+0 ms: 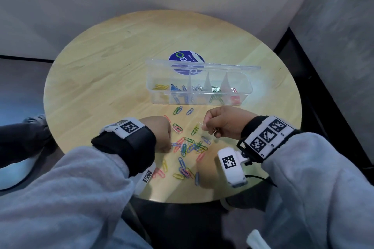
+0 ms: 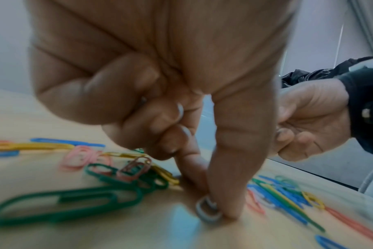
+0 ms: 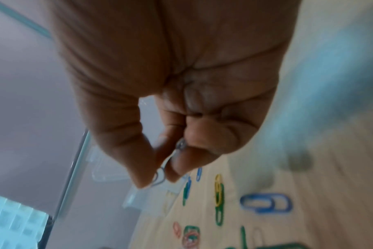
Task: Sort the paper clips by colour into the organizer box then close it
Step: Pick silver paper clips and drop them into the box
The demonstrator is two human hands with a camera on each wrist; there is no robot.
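A clear organizer box stands open on the round table, its lid tipped back. Its compartments hold yellow, blue, white, green and red clips. A loose pile of coloured paper clips lies between my hands. My left hand is down at the pile's left edge; its thumb and forefinger pinch a white clip against the tabletop. My right hand hovers above the pile and pinches a white clip between thumb and forefinger. More pale clips are tucked in its curled fingers.
A blue round sticker lies on the table behind the box. A few stray clips sit just in front of the box. The table's near edge is close to my wrists, and a wall stands behind the table.
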